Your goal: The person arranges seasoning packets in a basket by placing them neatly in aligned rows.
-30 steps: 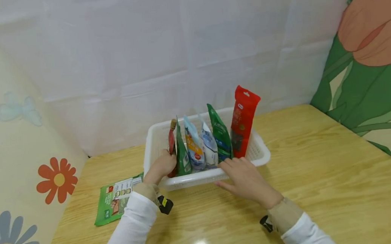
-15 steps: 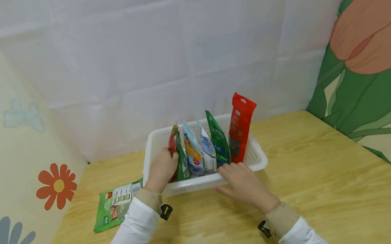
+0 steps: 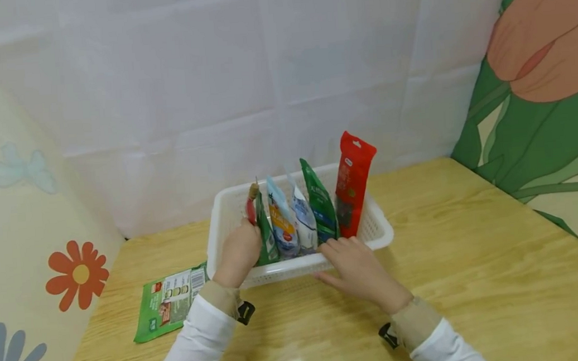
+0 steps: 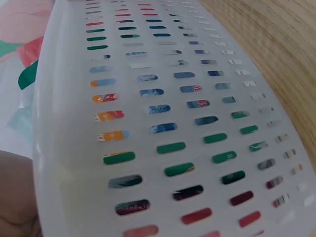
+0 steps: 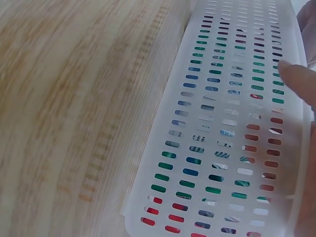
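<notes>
A white plastic basket (image 3: 295, 268) with slotted walls stands on the table, with several packets upright inside. My left hand (image 3: 239, 254) reaches in at its left end and grips a narrow red packet (image 3: 251, 210) with a brown top; the fingertips are hidden. Beside it stand a green packet (image 3: 265, 235), an orange-and-blue packet (image 3: 283, 220), a white-and-blue packet (image 3: 304, 218), another green packet (image 3: 320, 200) and a tall red packet (image 3: 354, 184). My right hand (image 3: 361, 270) holds the front rim, fingers over it, with the thumb (image 5: 298, 81) against the outer wall.
A flat green packet (image 3: 171, 300) lies on the wooden table (image 3: 450, 258) left of the basket, partly behind the left forearm. A white sheet (image 3: 172, 99) hangs behind the table. Painted panels with flowers (image 3: 81, 273) stand at both sides.
The head view has shifted slightly. My left hand now covers the lower part of the narrow red packet, which showed below it before. My right hand has stayed on the rim.
</notes>
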The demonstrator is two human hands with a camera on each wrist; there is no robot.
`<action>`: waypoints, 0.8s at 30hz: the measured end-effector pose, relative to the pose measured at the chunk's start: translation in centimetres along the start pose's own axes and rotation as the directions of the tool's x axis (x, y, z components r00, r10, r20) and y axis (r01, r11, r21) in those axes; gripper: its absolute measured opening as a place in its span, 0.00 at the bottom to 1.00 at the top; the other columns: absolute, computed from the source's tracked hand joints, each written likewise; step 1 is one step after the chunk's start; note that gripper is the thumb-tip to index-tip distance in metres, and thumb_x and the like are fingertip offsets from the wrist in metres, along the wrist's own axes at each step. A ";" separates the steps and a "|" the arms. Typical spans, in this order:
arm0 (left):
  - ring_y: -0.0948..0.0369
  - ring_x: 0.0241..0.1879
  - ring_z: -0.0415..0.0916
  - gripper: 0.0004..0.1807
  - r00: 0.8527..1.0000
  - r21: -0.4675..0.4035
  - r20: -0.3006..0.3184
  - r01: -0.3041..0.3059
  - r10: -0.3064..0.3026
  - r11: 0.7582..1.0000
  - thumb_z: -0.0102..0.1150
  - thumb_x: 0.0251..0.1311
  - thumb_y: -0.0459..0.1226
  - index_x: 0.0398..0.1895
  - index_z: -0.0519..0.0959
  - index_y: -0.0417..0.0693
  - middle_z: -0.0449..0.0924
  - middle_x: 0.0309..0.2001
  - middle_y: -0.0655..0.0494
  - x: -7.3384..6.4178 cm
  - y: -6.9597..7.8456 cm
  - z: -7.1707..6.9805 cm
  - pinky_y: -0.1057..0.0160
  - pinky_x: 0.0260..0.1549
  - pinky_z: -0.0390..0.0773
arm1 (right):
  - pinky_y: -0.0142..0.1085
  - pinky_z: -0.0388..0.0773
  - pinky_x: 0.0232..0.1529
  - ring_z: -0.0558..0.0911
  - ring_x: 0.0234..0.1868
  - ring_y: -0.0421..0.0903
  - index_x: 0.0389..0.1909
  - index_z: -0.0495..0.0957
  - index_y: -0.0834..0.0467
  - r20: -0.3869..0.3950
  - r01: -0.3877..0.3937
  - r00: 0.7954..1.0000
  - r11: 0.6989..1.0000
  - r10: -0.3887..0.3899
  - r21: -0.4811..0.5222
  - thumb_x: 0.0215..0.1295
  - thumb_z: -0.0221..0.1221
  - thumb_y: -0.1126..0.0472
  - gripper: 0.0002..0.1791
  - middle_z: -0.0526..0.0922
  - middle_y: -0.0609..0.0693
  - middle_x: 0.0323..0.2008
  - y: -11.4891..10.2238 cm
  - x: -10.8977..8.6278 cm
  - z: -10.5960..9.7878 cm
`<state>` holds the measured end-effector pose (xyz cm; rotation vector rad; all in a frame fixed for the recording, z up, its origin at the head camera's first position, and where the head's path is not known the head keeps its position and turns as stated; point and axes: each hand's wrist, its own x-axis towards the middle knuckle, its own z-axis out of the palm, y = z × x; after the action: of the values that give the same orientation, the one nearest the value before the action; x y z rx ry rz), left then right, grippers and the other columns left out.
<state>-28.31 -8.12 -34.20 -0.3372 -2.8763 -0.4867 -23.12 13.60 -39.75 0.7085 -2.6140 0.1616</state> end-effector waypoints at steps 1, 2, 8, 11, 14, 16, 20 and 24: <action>0.53 0.21 0.74 0.13 1.000 0.001 0.013 -0.013 0.013 1.000 0.39 0.68 0.31 0.37 0.71 0.26 0.75 0.23 0.42 0.0 -0.1 -0.2 0.55 0.18 0.76 | 0.34 0.70 0.37 0.76 0.34 0.42 0.44 0.78 0.55 -0.001 0.001 1.000 1.000 -0.001 0.001 0.57 0.62 0.42 0.22 0.82 0.46 0.36 0.0 0.0 0.0; 0.53 0.22 0.74 0.14 0.999 -0.006 0.033 -0.023 0.024 1.000 0.39 0.68 0.31 0.38 0.71 0.26 0.75 0.24 0.42 0.1 -0.3 -0.4 0.55 0.20 0.76 | 0.34 0.70 0.37 0.76 0.34 0.42 0.44 0.78 0.55 -0.002 0.001 1.000 1.000 -0.001 0.003 0.58 0.62 0.42 0.22 0.82 0.46 0.36 0.0 0.0 0.0; 0.47 0.34 0.78 0.19 0.985 -0.154 0.170 -0.003 0.030 0.988 0.32 0.71 0.34 0.48 0.70 0.25 0.79 0.35 0.33 0.5 -1.1 -1.5 0.50 0.38 0.78 | 0.34 0.69 0.36 0.75 0.34 0.42 0.43 0.78 0.55 0.003 -0.009 1.000 1.000 0.009 0.004 0.58 0.62 0.42 0.22 0.81 0.46 0.36 -0.1 0.0 0.0; 0.46 0.38 0.79 0.21 0.983 -0.171 0.182 0.000 0.031 0.985 0.31 0.71 0.35 0.52 0.69 0.26 0.79 0.39 0.31 0.9 -1.6 -1.3 0.48 0.41 0.78 | 0.35 0.69 0.36 0.75 0.34 0.42 0.43 0.78 0.55 0.001 -0.008 1.000 1.000 0.008 0.007 0.58 0.62 0.43 0.22 0.81 0.46 0.36 -0.1 0.0 0.0; 0.51 0.32 0.78 0.24 0.983 -0.168 0.156 -0.068 0.094 0.984 0.28 0.73 0.38 0.51 0.70 0.27 0.79 0.37 0.33 1.9 -3.3 0.3 0.53 0.34 0.78 | 0.35 0.70 0.37 0.75 0.34 0.42 0.43 0.78 0.55 0.004 -0.007 1.000 1.000 0.007 0.008 0.58 0.62 0.43 0.22 0.81 0.47 0.36 -0.1 0.1 -0.1; 0.53 0.30 0.76 0.25 0.977 -0.158 0.159 -0.119 0.144 0.980 0.26 0.73 0.39 0.51 0.70 0.27 0.79 0.41 0.33 2.4 -4.1 0.8 0.55 0.31 0.78 | 0.35 0.70 0.37 0.75 0.34 0.43 0.44 0.78 0.55 0.006 -0.009 1.000 1.000 0.009 0.009 0.58 0.62 0.43 0.22 0.81 0.47 0.36 -0.1 0.1 -0.1; 0.50 0.32 0.76 0.25 0.961 -0.156 0.186 -0.178 0.206 0.972 0.27 0.74 0.37 0.54 0.70 0.24 0.75 0.51 0.28 2.3 -4.4 0.3 0.54 0.33 0.77 | 0.35 0.70 0.37 0.75 0.34 0.43 0.43 0.78 0.55 0.008 -0.011 1.000 1.000 0.011 0.005 0.58 0.62 0.43 0.22 0.81 0.47 0.36 -0.1 0.0 -0.2; 0.44 0.38 0.77 0.23 0.956 -0.144 0.226 -0.154 0.184 0.978 0.31 0.72 0.33 0.58 0.67 0.21 0.68 0.60 0.25 1.4 -3.2 -1.2 0.50 0.40 0.77 | 0.36 0.70 0.37 0.75 0.34 0.43 0.44 0.78 0.55 0.010 -0.007 1.000 1.000 0.007 0.005 0.58 0.62 0.43 0.21 0.81 0.47 0.36 -0.1 0.0 -0.3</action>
<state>-30.29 -11.23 -33.69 -0.7027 -3.0144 -0.6353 -22.93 13.54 -39.53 0.7039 -2.6271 0.1674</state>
